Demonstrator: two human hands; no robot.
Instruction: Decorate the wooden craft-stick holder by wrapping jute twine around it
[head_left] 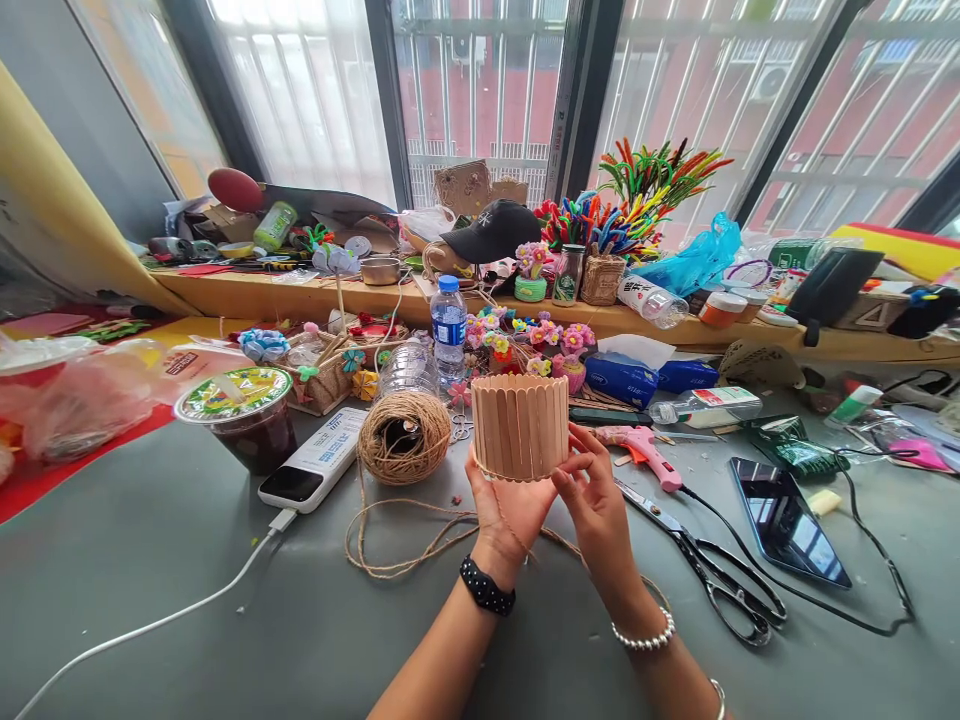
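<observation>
My left hand [504,508] grips the upright stick pot [520,425] from below, right hand [594,497] pinching its lower right edge, twine ball [405,437] just left.

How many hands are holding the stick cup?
2. The left hand holds the stick cup at its lower left; the right hand grips its lower right edge. No other hands show.

grey table [150,560]; twine ball [404,437]; scissors [705,565]; phone [789,522]
</observation>
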